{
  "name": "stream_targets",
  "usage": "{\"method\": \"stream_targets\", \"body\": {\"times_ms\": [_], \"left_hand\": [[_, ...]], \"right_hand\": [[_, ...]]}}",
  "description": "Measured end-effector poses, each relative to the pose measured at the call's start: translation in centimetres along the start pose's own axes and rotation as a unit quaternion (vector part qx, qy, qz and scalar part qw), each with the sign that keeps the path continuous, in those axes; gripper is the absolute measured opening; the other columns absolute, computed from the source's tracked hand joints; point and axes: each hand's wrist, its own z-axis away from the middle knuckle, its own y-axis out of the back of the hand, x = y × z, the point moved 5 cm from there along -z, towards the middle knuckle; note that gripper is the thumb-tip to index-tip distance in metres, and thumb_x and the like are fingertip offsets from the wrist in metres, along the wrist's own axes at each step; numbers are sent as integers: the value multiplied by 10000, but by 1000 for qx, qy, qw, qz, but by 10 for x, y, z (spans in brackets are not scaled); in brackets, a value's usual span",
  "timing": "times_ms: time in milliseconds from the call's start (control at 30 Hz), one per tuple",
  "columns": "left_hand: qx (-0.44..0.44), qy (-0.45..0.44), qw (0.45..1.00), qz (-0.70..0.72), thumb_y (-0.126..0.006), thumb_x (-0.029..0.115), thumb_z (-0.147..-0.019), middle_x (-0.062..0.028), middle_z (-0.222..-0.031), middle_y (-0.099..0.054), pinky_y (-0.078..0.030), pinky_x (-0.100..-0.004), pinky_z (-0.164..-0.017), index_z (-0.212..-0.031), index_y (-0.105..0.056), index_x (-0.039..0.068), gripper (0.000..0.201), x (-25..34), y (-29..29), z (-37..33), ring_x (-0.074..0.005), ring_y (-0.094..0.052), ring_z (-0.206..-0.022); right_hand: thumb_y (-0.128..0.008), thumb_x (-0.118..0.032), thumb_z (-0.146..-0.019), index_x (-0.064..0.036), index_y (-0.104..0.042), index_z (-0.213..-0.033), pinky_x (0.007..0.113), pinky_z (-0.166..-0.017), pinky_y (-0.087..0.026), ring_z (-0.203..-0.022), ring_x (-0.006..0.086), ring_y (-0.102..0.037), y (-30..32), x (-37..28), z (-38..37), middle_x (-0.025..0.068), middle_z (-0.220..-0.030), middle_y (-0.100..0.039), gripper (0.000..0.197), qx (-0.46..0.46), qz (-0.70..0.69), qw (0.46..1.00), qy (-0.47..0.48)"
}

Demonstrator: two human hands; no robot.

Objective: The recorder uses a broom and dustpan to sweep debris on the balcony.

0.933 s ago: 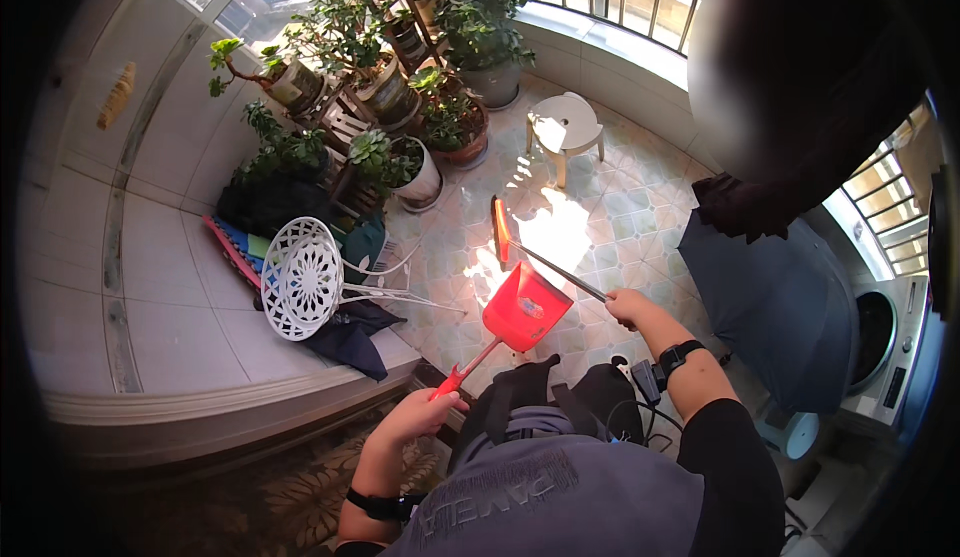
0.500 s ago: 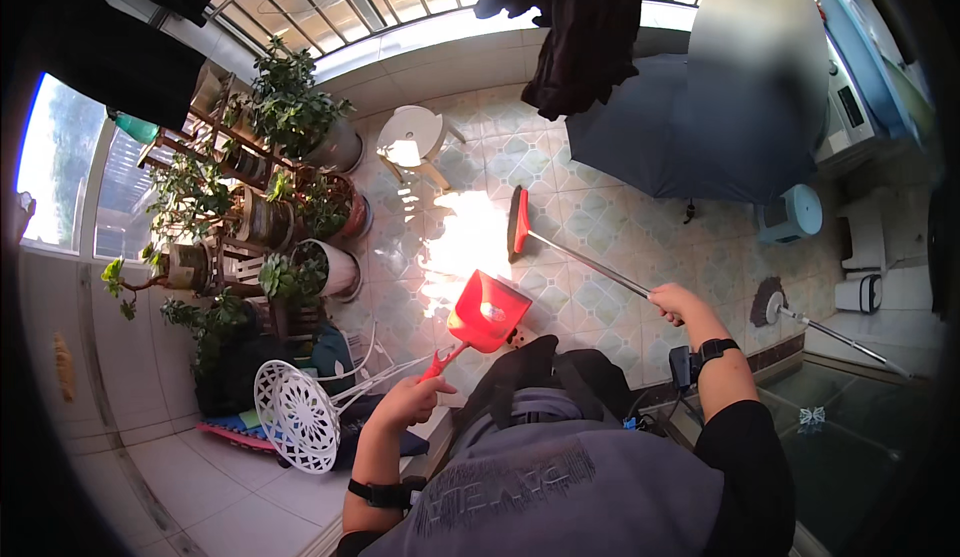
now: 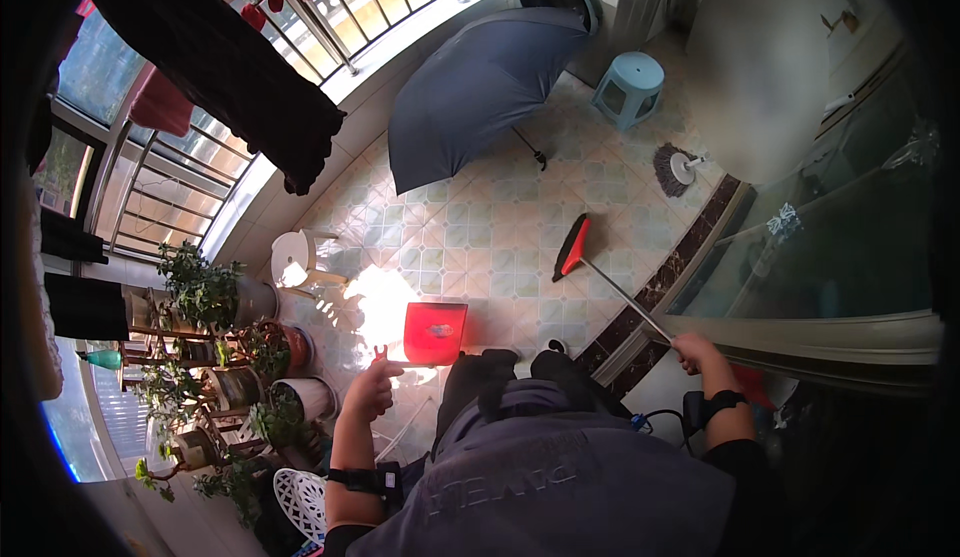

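My left hand (image 3: 370, 391) is closed round the short handle of a red dustpan (image 3: 434, 345), one finger pointing out to the right. Some pale debris shows inside the pan, which is in front of my legs beside a bright sunlit patch. With my right hand (image 3: 690, 353) I grip the metal stick of a broom (image 3: 573, 248). Its red head with dark bristles is at the tiled floor, ahead and to the right of the dustpan.
An open dark umbrella (image 3: 480, 82) lies ahead, near a blue stool (image 3: 631, 87) and a mop head (image 3: 676, 170). Several potted plants (image 3: 237, 389) and a white stool (image 3: 294, 257) stand left. A glass door (image 3: 780, 257) is right; dark clothing (image 3: 225, 67) hangs ahead-left.
My view has turned to the right. The broom head is now farther from the dustpan, off to the right. Both hands keep their hold.
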Motion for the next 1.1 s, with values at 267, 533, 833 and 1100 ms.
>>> {"method": "stream_targets", "body": {"times_ms": [267,533,833,1100], "left_hand": [[-70,-31,989,-130,-405,354,-932,78,-476,-307,-255,-227,-318,-1081,-515,-11,409,30,-69,-15,-57,-299,-342],[-113,-29,934,-338,-455,302,-861,60,-486,-273,-242,-246,-360,-1079,-545,-7,388,70,-114,-90,-82,-277,-373],[-251,102,870,-413,-469,289,-849,58,-464,-278,-246,-255,-350,-1012,-606,2,358,86,-182,-151,-75,-280,-359],[-275,123,857,-419,-457,350,-853,58,-490,-293,-219,-232,-340,-992,-593,-7,407,89,-151,-159,-62,-277,-359]], "right_hand": [[-512,-213,-858,-46,-532,-794,258,-345,-322,-403,92,-394,30,54,12,24,-586,-467,180,9,-128,979,158],[-512,-137,-851,-5,-429,-1188,315,-424,-442,-480,163,-502,29,23,-11,110,-712,-544,371,103,-117,985,79],[-495,-4,-795,5,-438,-1173,385,-439,-385,-472,254,-501,-87,-5,18,166,-734,-545,382,56,258,964,-14],[-549,-146,-821,-51,-517,-781,269,-402,-375,-430,113,-441,-132,41,111,31,-605,-484,108,-161,-54,981,91]]}}
